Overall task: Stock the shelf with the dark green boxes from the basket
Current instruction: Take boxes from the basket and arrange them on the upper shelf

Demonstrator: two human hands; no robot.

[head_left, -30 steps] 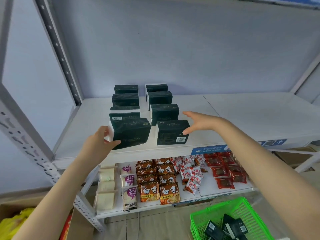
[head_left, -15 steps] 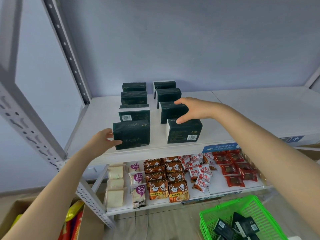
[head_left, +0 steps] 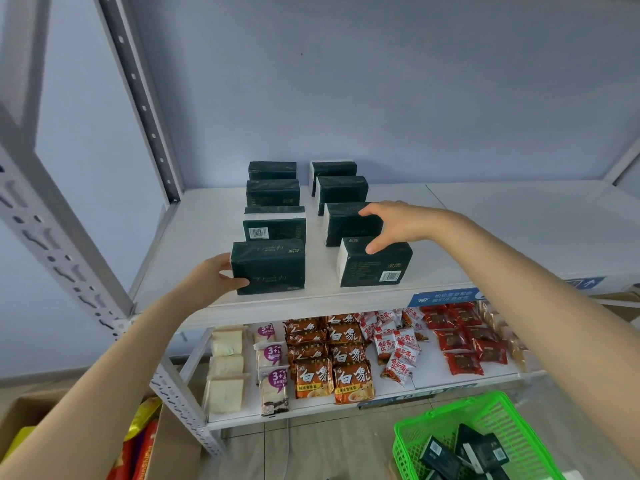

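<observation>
Two rows of several dark green boxes stand on the white upper shelf (head_left: 485, 233). My left hand (head_left: 220, 276) grips the left end of the front-left box (head_left: 270, 268), which stands upright at the shelf's front edge. My right hand (head_left: 393, 226) lies over the top of the front-right box (head_left: 377, 268); its thumb presses that box's front top and its fingers reach over the box behind (head_left: 346, 225). More dark green boxes (head_left: 464, 450) lie in the green basket (head_left: 446, 412) on the floor at the lower right.
The lower shelf (head_left: 429, 368) holds noodle packs, red snack packs and white bread packs. A grey perforated upright (head_left: 52, 237) stands at the left. A cardboard box (head_left: 173, 445) with bright packets sits on the floor at the lower left. The right half of the upper shelf is bare.
My left hand has set its box down upright at the shelf front. My right hand has moved from beside the front-right box onto its top. The view has come closer.
</observation>
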